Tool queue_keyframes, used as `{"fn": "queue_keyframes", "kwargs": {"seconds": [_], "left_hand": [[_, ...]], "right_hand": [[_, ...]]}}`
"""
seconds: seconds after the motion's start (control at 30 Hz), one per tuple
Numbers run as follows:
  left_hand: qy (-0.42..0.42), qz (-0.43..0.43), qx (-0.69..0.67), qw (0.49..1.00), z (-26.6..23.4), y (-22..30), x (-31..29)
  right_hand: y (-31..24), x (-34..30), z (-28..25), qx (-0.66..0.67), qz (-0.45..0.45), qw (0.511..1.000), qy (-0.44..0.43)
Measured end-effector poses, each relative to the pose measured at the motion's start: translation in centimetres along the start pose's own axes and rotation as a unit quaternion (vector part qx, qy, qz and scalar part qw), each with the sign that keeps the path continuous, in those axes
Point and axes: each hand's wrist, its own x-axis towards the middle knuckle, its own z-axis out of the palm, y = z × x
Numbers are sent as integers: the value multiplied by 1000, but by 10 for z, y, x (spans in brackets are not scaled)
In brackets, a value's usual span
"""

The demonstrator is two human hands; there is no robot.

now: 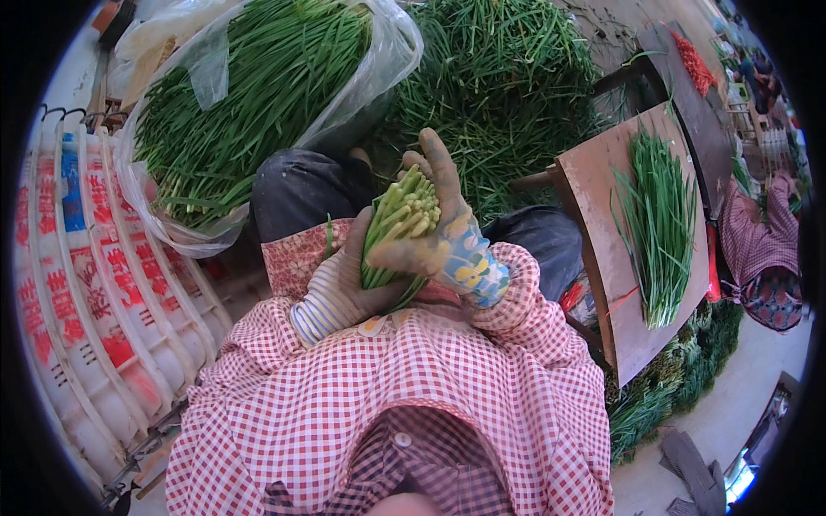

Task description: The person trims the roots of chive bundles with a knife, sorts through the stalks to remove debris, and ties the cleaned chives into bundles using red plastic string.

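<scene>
A bunch of garlic chives (pixel 397 215) is held in front of my chest, its pale cut stem ends pointing up and its green leaves running down toward my lap. My left hand (pixel 351 268), in a dirty glove with a striped cuff, is closed around the bunch from the left. On the other side, my right hand (pixel 446 211) has its fingers stretched out, with the palm and thumb side close against the stem ends. Its glove is soiled and has a flowered cuff. Whether the right palm presses on the stems I cannot tell.
Left ahead stands a clear plastic bag (pixel 391 43) full of chives, beside a large loose heap (pixel 499 77). At right, a tilted wooden board (pixel 594 198) bears another chive bundle (pixel 658 228). A white plastic crate (pixel 112 284) stands left. Another person (pixel 761 232) is at far right.
</scene>
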Motion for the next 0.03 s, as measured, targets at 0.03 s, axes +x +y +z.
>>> {"fn": "queue_keyframes", "kwargs": {"seconds": [0.03], "left_hand": [[6,-1,-4,1000,4,0,-2]], "right_hand": [[-4,-1,8,81,53,995,40]]}}
